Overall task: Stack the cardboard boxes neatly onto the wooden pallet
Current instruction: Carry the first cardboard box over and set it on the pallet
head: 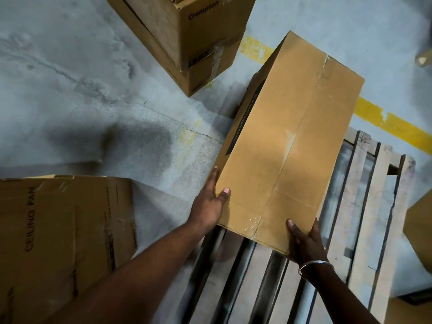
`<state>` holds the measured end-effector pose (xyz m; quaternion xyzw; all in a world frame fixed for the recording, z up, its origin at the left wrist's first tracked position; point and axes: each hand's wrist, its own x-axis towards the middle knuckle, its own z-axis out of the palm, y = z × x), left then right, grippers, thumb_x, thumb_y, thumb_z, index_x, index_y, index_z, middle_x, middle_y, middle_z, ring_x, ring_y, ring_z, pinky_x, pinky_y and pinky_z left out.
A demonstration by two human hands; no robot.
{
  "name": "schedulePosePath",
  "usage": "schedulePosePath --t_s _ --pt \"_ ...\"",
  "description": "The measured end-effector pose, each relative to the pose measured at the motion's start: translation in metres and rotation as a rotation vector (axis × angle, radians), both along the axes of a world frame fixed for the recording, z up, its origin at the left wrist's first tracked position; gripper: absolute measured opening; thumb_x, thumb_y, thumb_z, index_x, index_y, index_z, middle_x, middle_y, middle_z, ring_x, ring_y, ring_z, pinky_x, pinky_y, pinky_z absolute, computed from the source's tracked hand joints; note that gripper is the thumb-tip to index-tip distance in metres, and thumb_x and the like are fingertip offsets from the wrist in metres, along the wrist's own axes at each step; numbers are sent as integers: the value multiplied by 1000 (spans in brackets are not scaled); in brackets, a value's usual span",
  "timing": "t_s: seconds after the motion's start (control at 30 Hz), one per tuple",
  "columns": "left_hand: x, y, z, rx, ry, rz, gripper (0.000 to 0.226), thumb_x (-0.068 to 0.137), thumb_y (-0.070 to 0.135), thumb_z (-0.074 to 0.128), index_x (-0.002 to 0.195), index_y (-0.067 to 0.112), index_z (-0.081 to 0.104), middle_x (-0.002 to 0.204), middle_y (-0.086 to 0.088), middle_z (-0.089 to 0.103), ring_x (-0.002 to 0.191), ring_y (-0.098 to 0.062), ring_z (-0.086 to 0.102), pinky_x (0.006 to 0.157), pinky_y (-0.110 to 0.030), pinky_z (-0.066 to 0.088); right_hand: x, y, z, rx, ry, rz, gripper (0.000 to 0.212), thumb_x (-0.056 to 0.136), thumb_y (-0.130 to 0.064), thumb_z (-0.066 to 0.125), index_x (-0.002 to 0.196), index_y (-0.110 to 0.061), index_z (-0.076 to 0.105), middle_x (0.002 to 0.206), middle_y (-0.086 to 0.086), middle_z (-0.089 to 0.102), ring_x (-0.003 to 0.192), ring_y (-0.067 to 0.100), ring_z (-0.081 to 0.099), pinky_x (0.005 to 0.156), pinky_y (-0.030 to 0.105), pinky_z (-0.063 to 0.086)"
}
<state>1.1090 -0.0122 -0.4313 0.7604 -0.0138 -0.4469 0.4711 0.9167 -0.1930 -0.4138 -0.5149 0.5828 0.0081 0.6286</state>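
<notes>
A long brown cardboard box [289, 139] lies over the left part of the wooden pallet [364, 206], its taped seam running lengthwise. My left hand [210, 204] grips its near left corner, thumb on top and fingers along the side. My right hand [304, 239], with a metal bangle at the wrist, grips the near right corner, thumb on the top face. Whether the box rests on the slats or hangs just above them, I cannot tell.
Two stacked Crompton boxes [187, 40] stand on the concrete floor at the top. A box marked CEILING FAN [63, 242] lies at the lower left. Another box edge [420, 228] shows at the right. A yellow floor line [392, 122] runs behind the pallet.
</notes>
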Motion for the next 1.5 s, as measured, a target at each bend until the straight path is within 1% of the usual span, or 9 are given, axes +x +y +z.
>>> schedulePosePath --t_s 0.37,0.5,0.57,0.63,0.8,0.93,1.03,1.23,1.5 --pt "4 2 2 49 47 -65 62 100 38 50 154 42 18 152 7 42 135 -21 44 111 -33 34 -2 3 -6 -52 -29 -66 111 35 -67 90 135 -43 46 129 -5 58 116 30 56 88 65 51" --pt "-2 3 8 38 65 -80 62 102 38 47 154 43 15 156 8 37 139 -19 40 111 -29 31 -6 2 -11 -85 -39 -134 72 75 -35 81 139 -29 47 131 4 58 119 32 56 80 35 51" --pt "-5 4 8 18 73 -75 62 102 36 46 155 41 14 157 9 34 141 -18 37 112 -27 28 -7 1 -12 -77 -37 -121 96 55 -55 88 138 -29 48 129 3 60 113 27 58 74 32 51" --pt "-7 3 9 6 77 -73 62 103 34 45 155 39 13 158 8 31 142 -17 35 113 -27 26 -10 -2 -13 -100 -25 -116 114 33 -65 90 135 -31 50 127 2 61 110 25 60 76 34 52" --pt "-8 2 9 8 74 -72 62 103 32 45 156 37 12 158 7 32 142 -18 35 114 -29 27 -16 -8 -22 -79 12 -117 56 85 -21 74 134 -34 49 133 2 57 119 32 56 77 40 53" --pt "-13 -2 10 1 87 -66 63 103 30 46 156 35 12 159 6 30 143 -19 34 115 -29 26 -17 -12 -21 -47 47 -139 61 85 -23 74 137 -37 46 136 2 54 118 34 55 75 52 56" --pt "-16 -3 11 16 76 -36 62 103 28 46 156 34 14 158 4 32 142 -19 35 112 -27 26 -13 -11 -15 -79 30 -122 87 64 -47 86 139 -30 45 133 4 56 114 30 57 68 37 55" --pt "-15 1 9 56 70 -35 57 104 34 41 154 42 15 157 4 34 141 -22 37 114 -30 28 -17 -10 -22 -70 26 -115 76 73 -27 81 138 -37 44 134 1 57 120 32 55 97 65 46" --pt "-15 5 7 78 54 -39 55 104 35 40 154 42 16 156 5 37 140 -21 39 113 -30 28 -18 -9 -30 -131 6 -101 67 87 -12 71 145 -22 40 135 4 54 117 26 55 82 30 50"
